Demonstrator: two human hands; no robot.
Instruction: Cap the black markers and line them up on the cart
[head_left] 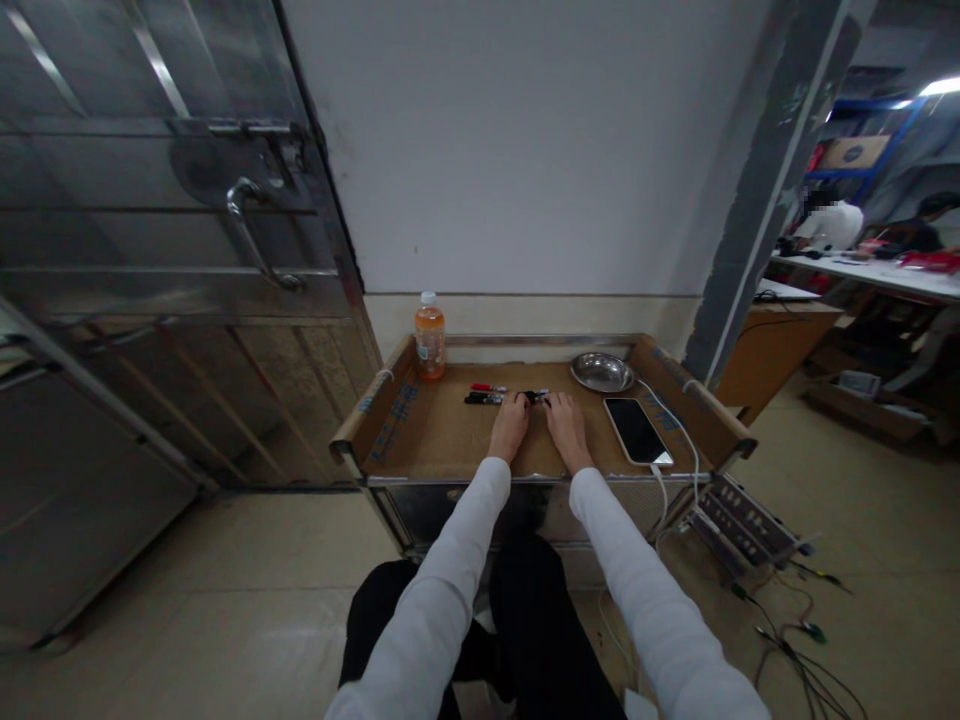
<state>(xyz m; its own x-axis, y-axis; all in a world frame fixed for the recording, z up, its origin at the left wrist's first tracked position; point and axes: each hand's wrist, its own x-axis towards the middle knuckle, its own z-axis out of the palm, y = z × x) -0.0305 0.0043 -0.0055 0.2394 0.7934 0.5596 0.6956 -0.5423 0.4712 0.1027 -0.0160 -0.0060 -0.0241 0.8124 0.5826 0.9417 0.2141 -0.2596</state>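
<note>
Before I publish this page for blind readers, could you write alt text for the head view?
A person's left hand and right hand are at a small dark item, hard to identify, on a cardboard-lined surface. Pens and a bottle of orange liquid are to their left; a metal bowl and a phone to their right.

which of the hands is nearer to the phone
Right. The right hand is just left of the phone, not touching it; the left hand is farther left.
</note>
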